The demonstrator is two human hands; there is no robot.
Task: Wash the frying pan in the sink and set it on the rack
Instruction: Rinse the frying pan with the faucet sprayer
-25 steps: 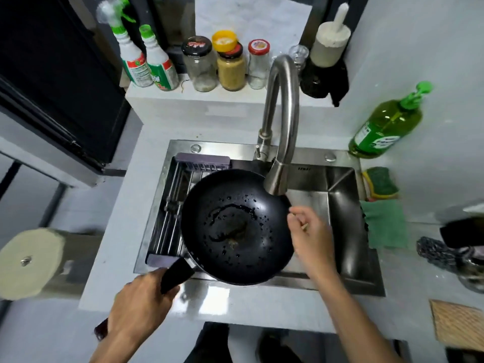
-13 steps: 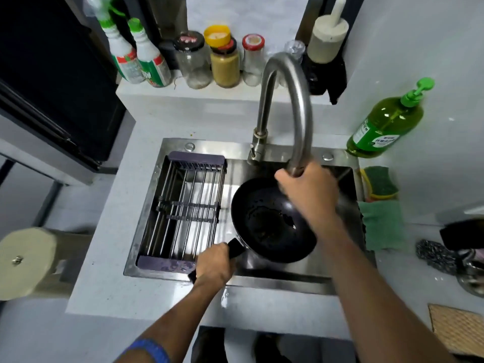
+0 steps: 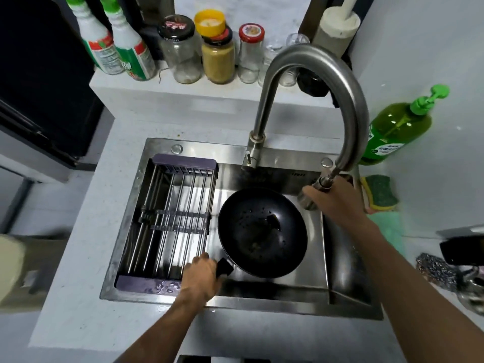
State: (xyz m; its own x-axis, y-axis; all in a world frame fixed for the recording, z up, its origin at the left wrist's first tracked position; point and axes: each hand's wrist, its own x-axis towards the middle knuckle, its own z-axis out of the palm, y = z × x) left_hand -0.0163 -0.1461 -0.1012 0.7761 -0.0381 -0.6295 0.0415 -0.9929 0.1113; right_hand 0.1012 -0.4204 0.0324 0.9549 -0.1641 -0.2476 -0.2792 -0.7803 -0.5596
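A black frying pan (image 3: 262, 231) sits low in the steel sink (image 3: 262, 292), with water drops and brown residue on its inside. My left hand (image 3: 201, 273) grips its black handle at the sink's front edge. My right hand (image 3: 332, 200) holds the pull-out spray head of the tall curved faucet (image 3: 351, 106), drawn a little way out of the spout on its hose, to the right of the pan. No water stream is visible. A metal-bar rack (image 3: 170, 221) with purple ends spans the left half of the sink.
A green dish-soap bottle (image 3: 395, 129) stands on the right counter, above a green-yellow sponge (image 3: 379, 192), a green cloth (image 3: 387, 229) and a steel scourer (image 3: 434, 268). Jars (image 3: 217, 51) and spray bottles (image 3: 115, 43) line the ledge behind the sink.
The pan went from above the rack to down in the right basin. My right hand took the faucet's spray head and pulled it out from the spout.
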